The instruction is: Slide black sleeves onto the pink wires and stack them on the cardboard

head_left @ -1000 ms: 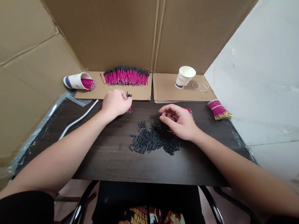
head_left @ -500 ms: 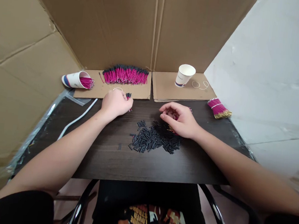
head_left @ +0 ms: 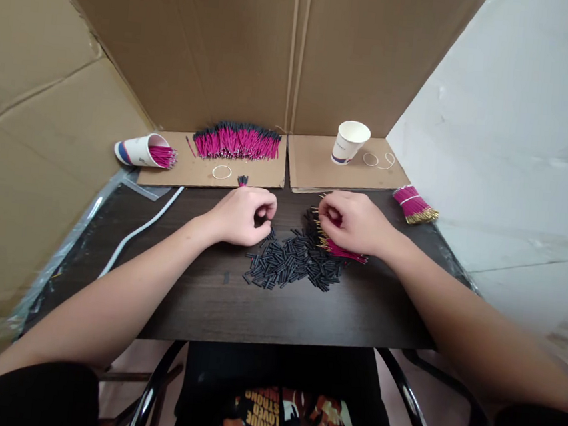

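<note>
My left hand [head_left: 243, 216] hovers at the upper left edge of a heap of short black tubes [head_left: 289, 260], thumb and forefinger curled but apart. Its other fingers are hidden. Just behind it lie a few black-capped pink wires [head_left: 243, 181]. My right hand [head_left: 356, 223] is closed, its fingertips bent down over a loose bunch of pink wires with gold tips [head_left: 335, 248], right of the tubes. Whatever sits between those fingertips is too hidden to make out.
On the left cardboard sheet are a row of black-capped pink wires [head_left: 235, 143], a tipped paper cup [head_left: 136, 150] holding pink wires, and a rubber band [head_left: 221, 172]. An upright paper cup [head_left: 349, 144] stands on the right sheet. A banded wire bundle [head_left: 415, 204] lies far right.
My left hand has moved right and toward me, from the cardboard edge to the tubes, uncovering the rubber band and capped wires. My right hand's fingers have curled in over the pink wires.
</note>
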Demonstrator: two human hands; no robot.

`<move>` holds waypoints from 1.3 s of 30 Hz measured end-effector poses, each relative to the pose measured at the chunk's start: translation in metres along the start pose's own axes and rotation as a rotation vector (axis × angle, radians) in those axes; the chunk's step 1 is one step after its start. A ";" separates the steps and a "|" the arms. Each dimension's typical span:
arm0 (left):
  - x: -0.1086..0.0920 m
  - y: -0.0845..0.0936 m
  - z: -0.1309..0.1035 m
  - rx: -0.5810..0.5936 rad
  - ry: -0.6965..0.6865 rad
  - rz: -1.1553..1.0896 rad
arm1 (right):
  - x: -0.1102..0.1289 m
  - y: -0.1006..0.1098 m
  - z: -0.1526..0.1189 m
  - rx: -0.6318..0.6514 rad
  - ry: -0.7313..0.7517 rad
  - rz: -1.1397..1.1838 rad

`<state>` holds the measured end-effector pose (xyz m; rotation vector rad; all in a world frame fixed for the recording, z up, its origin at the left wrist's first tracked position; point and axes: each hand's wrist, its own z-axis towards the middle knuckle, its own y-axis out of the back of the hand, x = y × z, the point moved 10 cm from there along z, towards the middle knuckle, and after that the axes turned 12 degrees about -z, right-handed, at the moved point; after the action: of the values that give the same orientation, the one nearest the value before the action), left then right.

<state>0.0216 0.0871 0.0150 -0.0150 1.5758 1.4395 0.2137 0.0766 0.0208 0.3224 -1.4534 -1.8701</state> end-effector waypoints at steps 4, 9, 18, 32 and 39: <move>-0.008 -0.010 -0.002 0.111 -0.071 -0.071 | -0.001 -0.007 -0.002 0.074 0.012 -0.068; -0.009 -0.016 -0.003 0.162 -0.093 -0.100 | -0.004 -0.007 -0.005 0.181 -0.013 -0.115; -0.010 -0.021 -0.001 0.150 -0.089 -0.123 | -0.005 -0.006 -0.008 0.275 -0.048 -0.148; -0.013 -0.046 0.000 0.073 0.022 -0.267 | -0.002 -0.010 -0.007 0.257 0.001 -0.097; 0.000 -0.038 0.002 -0.052 0.122 -0.413 | 0.001 -0.011 -0.006 0.215 0.055 -0.089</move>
<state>0.0447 0.0777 -0.0135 -0.4413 1.5230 1.1690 0.2129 0.0724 0.0092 0.5458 -1.6287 -1.7618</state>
